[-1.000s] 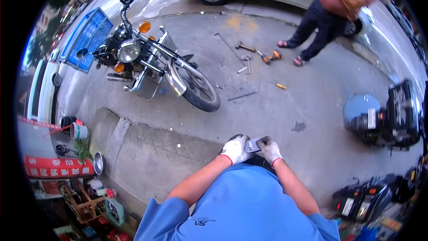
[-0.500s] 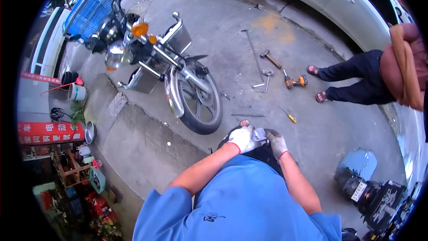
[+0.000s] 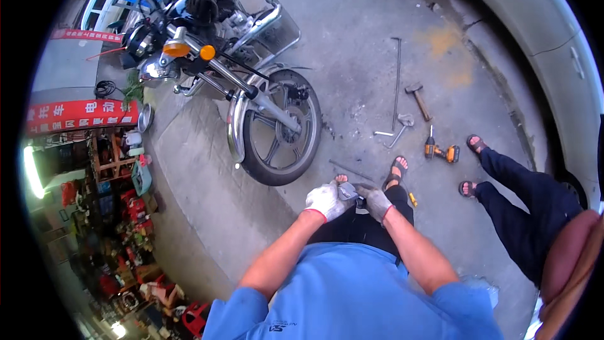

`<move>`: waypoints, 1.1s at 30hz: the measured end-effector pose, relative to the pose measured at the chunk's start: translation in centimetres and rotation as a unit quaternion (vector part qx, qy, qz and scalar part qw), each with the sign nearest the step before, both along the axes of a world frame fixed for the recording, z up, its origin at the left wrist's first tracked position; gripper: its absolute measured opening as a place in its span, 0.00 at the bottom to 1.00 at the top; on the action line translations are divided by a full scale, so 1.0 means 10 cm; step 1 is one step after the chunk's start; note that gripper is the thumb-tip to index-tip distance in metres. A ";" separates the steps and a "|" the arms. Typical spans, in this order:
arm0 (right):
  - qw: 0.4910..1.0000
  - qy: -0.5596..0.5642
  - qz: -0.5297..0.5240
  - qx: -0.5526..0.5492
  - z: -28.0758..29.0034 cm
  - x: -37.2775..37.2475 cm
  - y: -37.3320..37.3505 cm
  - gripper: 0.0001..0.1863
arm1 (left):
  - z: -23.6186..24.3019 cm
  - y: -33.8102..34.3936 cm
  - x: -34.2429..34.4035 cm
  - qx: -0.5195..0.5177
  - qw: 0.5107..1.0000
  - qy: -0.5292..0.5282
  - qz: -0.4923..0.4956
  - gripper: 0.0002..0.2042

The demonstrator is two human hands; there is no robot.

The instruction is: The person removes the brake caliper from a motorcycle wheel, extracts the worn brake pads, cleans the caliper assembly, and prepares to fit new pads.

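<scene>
Both my hands wear white work gloves and meet in front of my body. My left hand (image 3: pixel 325 200) and my right hand (image 3: pixel 377 202) are closed together on a small grey metal part (image 3: pixel 348 191) held between them. My sandalled feet (image 3: pixel 395 170) show just beyond the hands on the concrete. A motorcycle's front wheel (image 3: pixel 277 132) stands a short way ahead to the left of my hands.
The motorcycle (image 3: pixel 207 31) is parked ahead left. A hammer (image 3: pixel 418 98), long metal rod (image 3: pixel 396 82), wrench (image 3: pixel 399 127) and orange cordless drill (image 3: pixel 439 151) lie on the ground ahead right. Another person (image 3: pixel 535 201) in dark trousers stands at right. A white car (image 3: pixel 553 38) sits far right. Shop clutter lines the left.
The view has swung left and down; the motorcycle wheel now sits closer ahead and the other person appears nearer at right. My hands stay together on the small part.
</scene>
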State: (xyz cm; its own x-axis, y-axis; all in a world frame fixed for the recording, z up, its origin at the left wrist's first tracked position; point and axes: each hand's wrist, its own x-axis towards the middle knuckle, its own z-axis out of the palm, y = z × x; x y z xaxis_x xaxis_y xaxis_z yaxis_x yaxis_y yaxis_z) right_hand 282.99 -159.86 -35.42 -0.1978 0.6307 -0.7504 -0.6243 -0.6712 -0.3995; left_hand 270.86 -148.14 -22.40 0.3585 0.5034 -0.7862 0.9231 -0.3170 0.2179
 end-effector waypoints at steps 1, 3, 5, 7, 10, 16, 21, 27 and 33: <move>0.999 0.025 -0.022 -0.012 -0.10 -0.02 0.02 0.16 | 0.00 -0.04 0.10 0.008 0.999 0.028 0.012 0.34; 0.996 0.077 0.013 -0.035 -0.29 0.09 0.01 0.17 | -0.04 -0.09 0.25 0.004 0.997 0.070 0.033 0.34; 0.980 0.184 0.008 -0.077 -0.37 0.19 0.06 0.18 | -0.03 -0.05 0.36 -0.015 0.996 0.074 0.052 0.33; 0.977 0.201 0.051 -0.045 -0.46 0.33 0.09 0.18 | -0.13 -0.01 0.35 -0.034 0.994 0.072 0.070 0.32; 0.969 0.223 0.102 0.001 -0.71 0.49 0.12 0.20 | -0.41 0.01 0.24 -0.065 0.990 0.058 0.115 0.30; 0.916 -0.056 0.348 0.190 -1.17 0.49 0.37 0.21 | -1.15 0.06 -0.16 -0.176 0.948 -0.096 0.248 0.30; 0.864 -0.283 0.365 0.203 -2.02 0.47 0.56 0.13 | -2.13 0.38 -0.18 -0.314 0.882 -0.137 0.324 0.30; 0.889 -0.231 0.384 0.098 -3.27 0.61 1.34 0.12 | -3.90 0.69 -0.38 -0.195 0.910 -0.244 0.275 0.32; 0.908 -0.284 0.280 0.129 -4.12 0.27 1.92 0.11 | -4.52 1.02 -0.47 0.042 0.977 -0.133 0.159 0.29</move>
State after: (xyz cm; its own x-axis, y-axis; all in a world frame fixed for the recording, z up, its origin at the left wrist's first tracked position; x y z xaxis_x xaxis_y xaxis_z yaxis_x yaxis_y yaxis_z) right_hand 285.67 -140.69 -76.57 -0.1699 0.7201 -0.6728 0.1421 -0.6576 -0.7398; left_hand 266.12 -137.92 -67.60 0.3600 0.6818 -0.6368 0.8918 -0.0511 0.4495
